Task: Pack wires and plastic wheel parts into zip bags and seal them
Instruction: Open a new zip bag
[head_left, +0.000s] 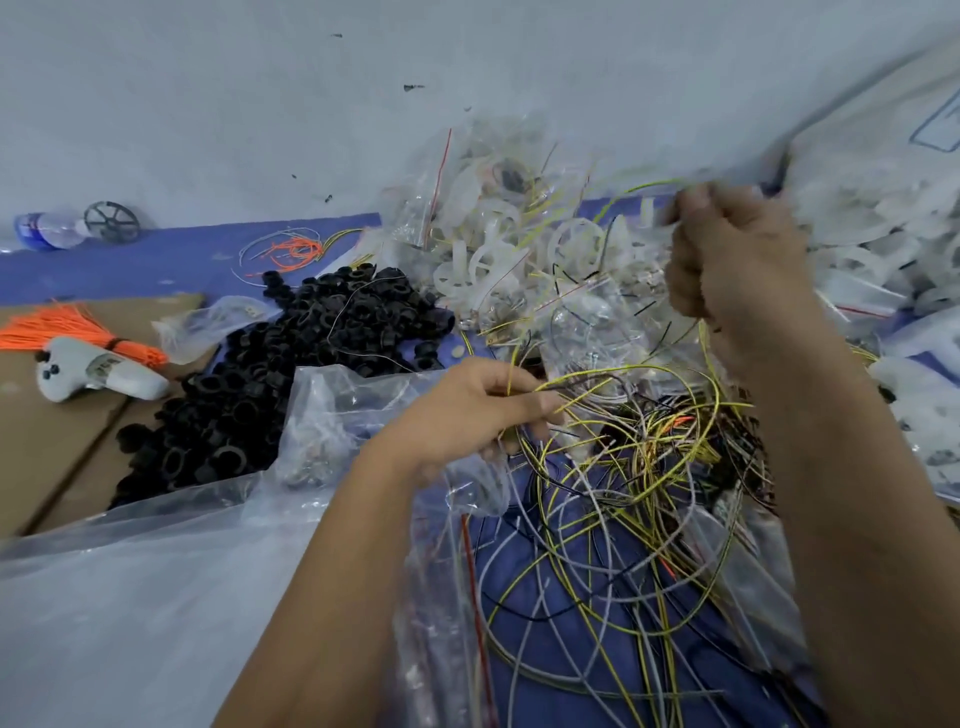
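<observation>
Head view showed the left hand (483, 410) and raised right hand (727, 270) each pinching strands from the wire tangle (639, 493) at the floor's near edge, apparently gathering wires, bagging next.

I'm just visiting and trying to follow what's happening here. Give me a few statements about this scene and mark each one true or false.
1. Both hands hold wires: the left hand pinches yellow strands and the right hand grips a wire higher up. True.
2. The tangle of wires is all one colour. False: yellow, white, black and some orange show.
3. A heap of black plastic parts lies left of the left hand. True.
4. The orange bundle is in the right hand. False: it lies on cardboard at far left, untouched.
5. White wheel parts lie beyond the wires. True.
</observation>
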